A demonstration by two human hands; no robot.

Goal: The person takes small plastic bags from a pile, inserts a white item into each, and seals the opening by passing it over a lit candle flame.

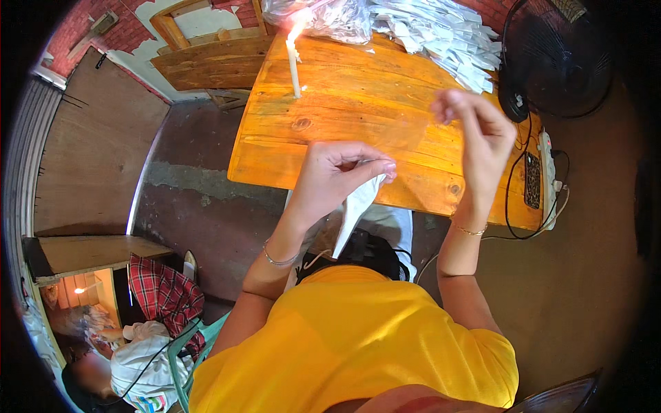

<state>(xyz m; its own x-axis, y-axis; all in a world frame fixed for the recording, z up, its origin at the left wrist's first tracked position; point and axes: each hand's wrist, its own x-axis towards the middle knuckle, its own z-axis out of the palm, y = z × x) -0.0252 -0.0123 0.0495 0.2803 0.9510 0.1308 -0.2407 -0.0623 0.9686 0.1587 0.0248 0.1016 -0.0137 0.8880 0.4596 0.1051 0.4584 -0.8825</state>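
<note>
My left hand pinches a long, narrow white item that hangs over my lap. A faint sheet of clear plastic film shows between my hands, over the table; I cannot tell which hand holds it. My right hand, slightly blurred, is raised over the table's right part with its fingers curled, and whether something thin is between them is unclear. A lit white candle stands upright near the left edge of the wooden table.
Clear plastic bags and a pile of white packets lie at the table's back. A black fan, a power strip, cords and a leopard-patterned phone are at the right. A seated person works at the lower left.
</note>
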